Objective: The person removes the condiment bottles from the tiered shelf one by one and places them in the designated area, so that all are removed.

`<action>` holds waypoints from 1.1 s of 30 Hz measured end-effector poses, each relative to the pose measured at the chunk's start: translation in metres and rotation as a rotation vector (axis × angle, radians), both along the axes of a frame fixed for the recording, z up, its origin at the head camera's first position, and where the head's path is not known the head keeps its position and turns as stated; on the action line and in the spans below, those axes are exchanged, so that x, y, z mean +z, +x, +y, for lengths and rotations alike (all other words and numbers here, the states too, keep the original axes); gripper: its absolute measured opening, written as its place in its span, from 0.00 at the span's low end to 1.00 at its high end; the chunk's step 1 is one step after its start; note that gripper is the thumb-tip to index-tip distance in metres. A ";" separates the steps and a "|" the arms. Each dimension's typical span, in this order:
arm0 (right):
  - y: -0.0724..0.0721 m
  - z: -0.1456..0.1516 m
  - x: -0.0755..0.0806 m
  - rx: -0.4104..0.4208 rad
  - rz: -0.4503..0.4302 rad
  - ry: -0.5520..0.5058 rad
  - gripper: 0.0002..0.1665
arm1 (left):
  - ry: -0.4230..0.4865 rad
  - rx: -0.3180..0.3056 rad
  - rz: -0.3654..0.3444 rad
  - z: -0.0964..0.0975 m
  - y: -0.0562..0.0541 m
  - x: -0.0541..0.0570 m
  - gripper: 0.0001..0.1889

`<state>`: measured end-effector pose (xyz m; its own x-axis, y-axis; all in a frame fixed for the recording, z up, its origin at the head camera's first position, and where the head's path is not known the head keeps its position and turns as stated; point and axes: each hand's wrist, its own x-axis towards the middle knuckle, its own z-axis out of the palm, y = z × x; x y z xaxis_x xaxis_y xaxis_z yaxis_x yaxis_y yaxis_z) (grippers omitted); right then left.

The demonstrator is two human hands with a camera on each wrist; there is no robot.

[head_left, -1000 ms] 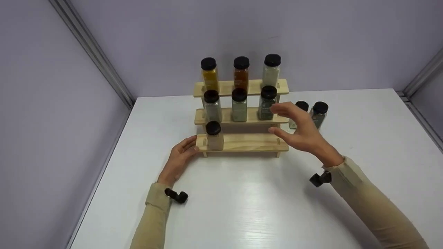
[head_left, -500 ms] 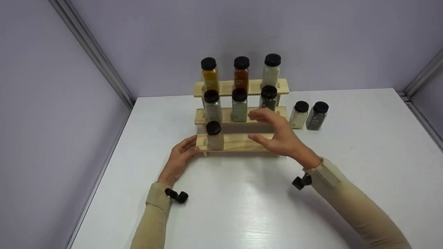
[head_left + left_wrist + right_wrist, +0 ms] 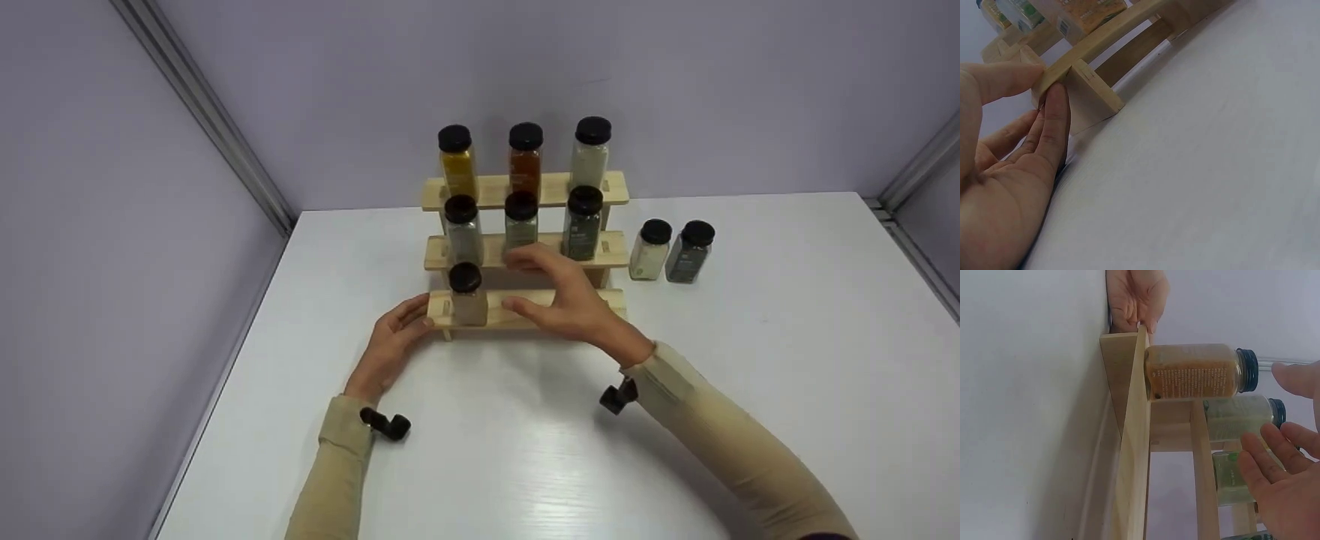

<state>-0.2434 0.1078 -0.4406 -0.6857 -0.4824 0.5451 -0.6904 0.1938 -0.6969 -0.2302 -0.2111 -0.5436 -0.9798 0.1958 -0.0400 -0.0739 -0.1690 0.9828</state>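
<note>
A three-tier wooden spice rack [image 3: 517, 190] stands near the back wall. My left hand [image 3: 390, 341] pinches the left end of its lowest shelf, thumb [image 3: 1013, 79] on top and fingers [image 3: 1055, 121] underneath. On that shelf, at the left, stands a spice jar [image 3: 1196, 372] with orange-brown contents and a black lid. My right hand [image 3: 574, 304] hovers in front of the rack, to the right of this jar, fingers and thumb spread apart around nothing. It partly hides the middle shelf's green jar [image 3: 520, 229] in the head view.
Two more black-lidded jars stand on the table right of the rack: a pale one [image 3: 649, 251] and a dark one [image 3: 688, 253]. The middle and top shelves hold several jars, including a yellow one [image 3: 459, 172] and a red-brown one [image 3: 525, 171].
My right hand has moved left across the rack, from beside the dark jar on the middle shelf toward the lowest shelf's jar. My left hand has stayed on the rack's end.
</note>
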 end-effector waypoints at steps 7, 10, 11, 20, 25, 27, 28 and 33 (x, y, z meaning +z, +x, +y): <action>-0.006 -0.015 -0.005 0.018 -0.017 -0.016 0.34 | -0.005 0.008 0.001 -0.001 -0.001 0.000 0.29; -0.009 -0.021 -0.008 0.026 -0.008 -0.026 0.33 | -0.007 0.005 0.002 -0.002 -0.001 0.001 0.29; -0.010 -0.023 -0.008 0.028 -0.007 -0.027 0.33 | -0.009 0.004 0.002 -0.003 -0.001 0.001 0.29; -0.015 -0.038 -0.011 0.052 -0.041 -0.028 0.33 | 0.011 0.014 -0.011 -0.003 -0.003 0.002 0.29; -0.014 -0.044 -0.016 0.041 -0.086 -0.017 0.33 | 0.003 0.012 -0.010 -0.001 -0.003 0.002 0.29; -0.013 -0.046 -0.019 0.034 -0.091 -0.009 0.33 | 0.007 0.010 -0.010 -0.001 -0.002 0.002 0.29; -0.013 -0.047 -0.019 0.032 -0.091 -0.004 0.34 | 0.007 0.010 -0.009 -0.001 -0.001 0.002 0.29; -0.010 -0.049 -0.022 0.029 -0.112 -0.009 0.32 | 0.010 0.014 -0.010 0.002 -0.001 0.001 0.29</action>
